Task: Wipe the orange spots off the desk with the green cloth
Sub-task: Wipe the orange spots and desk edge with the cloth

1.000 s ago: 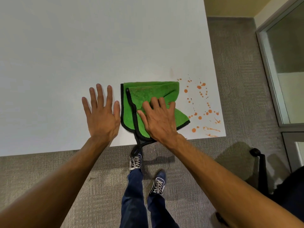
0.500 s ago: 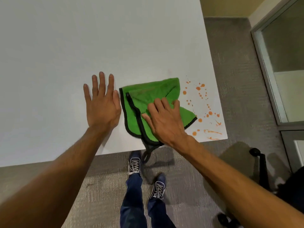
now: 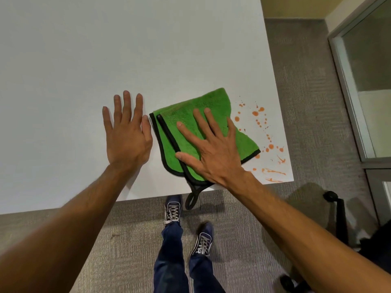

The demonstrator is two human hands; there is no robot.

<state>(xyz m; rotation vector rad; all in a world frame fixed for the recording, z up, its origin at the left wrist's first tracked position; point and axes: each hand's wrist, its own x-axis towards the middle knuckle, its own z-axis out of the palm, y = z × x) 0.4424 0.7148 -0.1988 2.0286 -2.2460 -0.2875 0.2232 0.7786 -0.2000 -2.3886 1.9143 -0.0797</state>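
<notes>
A folded green cloth (image 3: 186, 115) with black trim lies near the front right corner of the white desk (image 3: 84, 60). My right hand (image 3: 213, 151) presses flat on it, fingers spread. A black loop of the cloth (image 3: 191, 200) hangs over the desk's front edge. Several orange spots (image 3: 259, 121) and streaks (image 3: 273, 172) mark the desk just right of the cloth, up to the corner. My left hand (image 3: 127, 136) rests flat on the bare desk left of the cloth, its thumb beside the cloth's edge.
Grey carpet (image 3: 306, 102) runs past the desk's right and front edges. My legs and blue sneakers (image 3: 173, 210) stand below the front edge. A black chair base (image 3: 336, 208) sits at the lower right. A glass partition (image 3: 364, 81) stands on the right.
My right hand has slid the cloth to the right and away from me, over some of the leftmost spots. My fingers have spread wider. The left hand stays flat beside it.
</notes>
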